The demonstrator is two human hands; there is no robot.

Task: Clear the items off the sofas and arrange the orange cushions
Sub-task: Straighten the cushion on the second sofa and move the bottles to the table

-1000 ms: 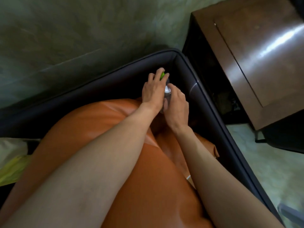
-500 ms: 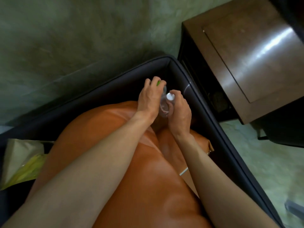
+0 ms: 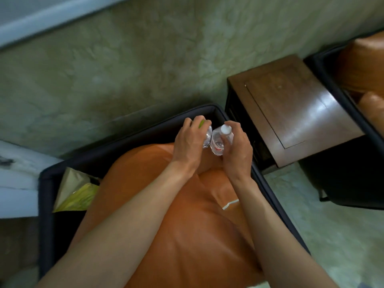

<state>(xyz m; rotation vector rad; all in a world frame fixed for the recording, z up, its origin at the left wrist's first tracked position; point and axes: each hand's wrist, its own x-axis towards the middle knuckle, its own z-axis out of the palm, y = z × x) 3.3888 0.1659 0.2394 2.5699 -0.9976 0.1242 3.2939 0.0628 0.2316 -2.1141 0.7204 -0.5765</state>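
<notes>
Orange leather fills the lower middle of your head view: a large cushion (image 3: 176,235) lies under both your forearms, and a second cushion (image 3: 220,183) shows only as a wedge between your wrists, the rest hidden by your right arm. Both sit inside the dark frame of the sofa (image 3: 128,142), whose near end runs off the bottom edge.

Your left hand (image 3: 190,146) grips a clear bottle with a green cap (image 3: 204,133); the fingers are curled over its top, so only a sliver of the cap and a strip of plastic show. Your right hand (image 3: 236,151) holds a second clear bottle with a white cap (image 3: 218,142), thumb and fingers wrapped round its body, the cap pointing up towards you. The two bottles are just beside each other, perhaps touching, above the far corner of the sofa; whether either rests on the seat you cannot tell.

A crumpled yellow and beige bag (image 3: 72,192) lies in the sofa's left corner, partly behind the large cushion and hard to make out. A brown wooden tabletop (image 3: 291,109) stands right of the sofa. At the right edge another sofa (image 3: 324,71) with an orange cushion (image 3: 363,63) is cut off.
</notes>
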